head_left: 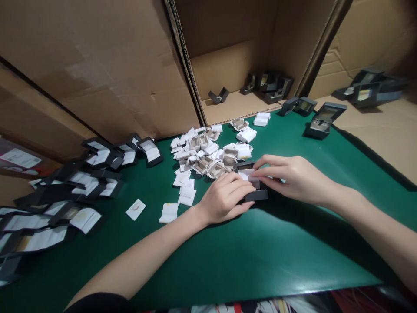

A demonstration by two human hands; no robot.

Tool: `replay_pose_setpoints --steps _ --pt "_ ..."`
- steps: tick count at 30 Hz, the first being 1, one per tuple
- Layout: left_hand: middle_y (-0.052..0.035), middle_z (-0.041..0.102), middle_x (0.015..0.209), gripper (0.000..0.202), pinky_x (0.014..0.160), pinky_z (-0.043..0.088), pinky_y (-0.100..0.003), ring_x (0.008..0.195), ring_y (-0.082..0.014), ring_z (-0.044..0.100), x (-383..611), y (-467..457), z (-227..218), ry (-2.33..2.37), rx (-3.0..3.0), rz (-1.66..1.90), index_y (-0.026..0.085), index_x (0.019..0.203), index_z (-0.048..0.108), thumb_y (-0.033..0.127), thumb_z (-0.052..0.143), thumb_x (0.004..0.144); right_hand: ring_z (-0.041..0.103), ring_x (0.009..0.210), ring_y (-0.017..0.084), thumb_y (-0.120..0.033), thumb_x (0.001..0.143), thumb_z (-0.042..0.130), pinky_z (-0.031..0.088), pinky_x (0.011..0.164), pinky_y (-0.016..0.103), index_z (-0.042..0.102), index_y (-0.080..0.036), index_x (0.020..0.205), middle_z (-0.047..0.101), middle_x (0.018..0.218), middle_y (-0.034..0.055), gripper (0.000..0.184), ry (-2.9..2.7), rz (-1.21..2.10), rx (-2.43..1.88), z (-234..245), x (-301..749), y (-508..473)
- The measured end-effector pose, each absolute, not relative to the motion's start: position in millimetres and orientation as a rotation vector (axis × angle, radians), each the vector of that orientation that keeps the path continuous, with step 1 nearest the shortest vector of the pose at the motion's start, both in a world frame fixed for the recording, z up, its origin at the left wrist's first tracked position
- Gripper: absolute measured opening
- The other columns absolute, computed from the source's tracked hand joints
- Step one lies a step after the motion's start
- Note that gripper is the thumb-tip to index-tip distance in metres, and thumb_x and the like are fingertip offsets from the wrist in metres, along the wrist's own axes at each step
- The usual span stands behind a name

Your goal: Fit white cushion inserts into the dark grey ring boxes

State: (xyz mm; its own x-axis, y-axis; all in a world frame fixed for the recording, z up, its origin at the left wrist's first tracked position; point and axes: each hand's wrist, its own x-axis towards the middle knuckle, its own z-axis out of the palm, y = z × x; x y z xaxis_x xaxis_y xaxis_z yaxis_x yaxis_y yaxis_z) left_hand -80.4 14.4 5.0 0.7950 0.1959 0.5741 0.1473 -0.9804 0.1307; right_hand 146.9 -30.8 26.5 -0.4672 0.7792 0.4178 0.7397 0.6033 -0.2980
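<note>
A small black hinged box (257,195) lies open on the green table in front of me. My left hand (226,196) is closed around its left side, fingers over the edge. My right hand (288,176) reaches in from the right and pinches a white insert (246,174) at the box's opening. Part of the insert and box is hidden by my fingers. Just behind the box is a heap of folded white and grey card inserts (208,150). Several white cards (186,196) lie left of my left hand.
Many open black boxes with white inserts (86,182) crowd the left side. A lone card (136,209) lies nearby on the green table (293,256). More black boxes (325,120) stand at the right and inside a cardboard carton (224,56). Cardboard walls rise along the back.
</note>
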Motion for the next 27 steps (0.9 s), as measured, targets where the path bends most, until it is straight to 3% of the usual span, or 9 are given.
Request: replay_pose_setpoints --steps 11,21,27 --pt "-0.0004 0.067 0.101 0.033 0.08 0.045 -0.023 0.094 -0.01 0.056 -80.1 12.6 2.2 0.251 3.046 0.978 0.015 0.108 0.058 0.031 0.062 0.08 0.064 0.078 0.012 -0.014 0.09 0.049 0.04 0.061 0.021 0.07 -0.023 0.1 0.067 0.107 0.0014 0.025 -2.357 -0.062 -1.186 22.5 143.2 -30.5" --pt "-0.0011 0.065 0.093 0.028 0.074 0.041 -0.024 0.09 -0.0113 0.052 -79.0 9.8 5.5 0.273 3.108 0.901 0.015 0.105 0.057 0.03 0.059 0.081 0.061 0.067 0.008 -0.014 0.089 0.051 0.032 0.051 0.022 0.068 -0.018 0.084 0.067 0.102 0.0004 0.017 -2.33 -0.269 -1.196 18.8 138.3 -32.5" --pt "-0.0023 0.065 0.098 0.03 0.077 0.042 -0.025 0.092 -0.0118 0.051 -79.2 11.3 3.4 0.212 3.129 0.905 0.015 0.107 0.056 0.03 0.059 0.081 0.062 0.069 0.009 -0.014 0.091 0.05 0.034 0.053 0.022 0.067 -0.02 0.09 0.067 0.099 -0.0009 0.018 -2.323 -0.249 -1.151 21.1 138.5 -32.9"
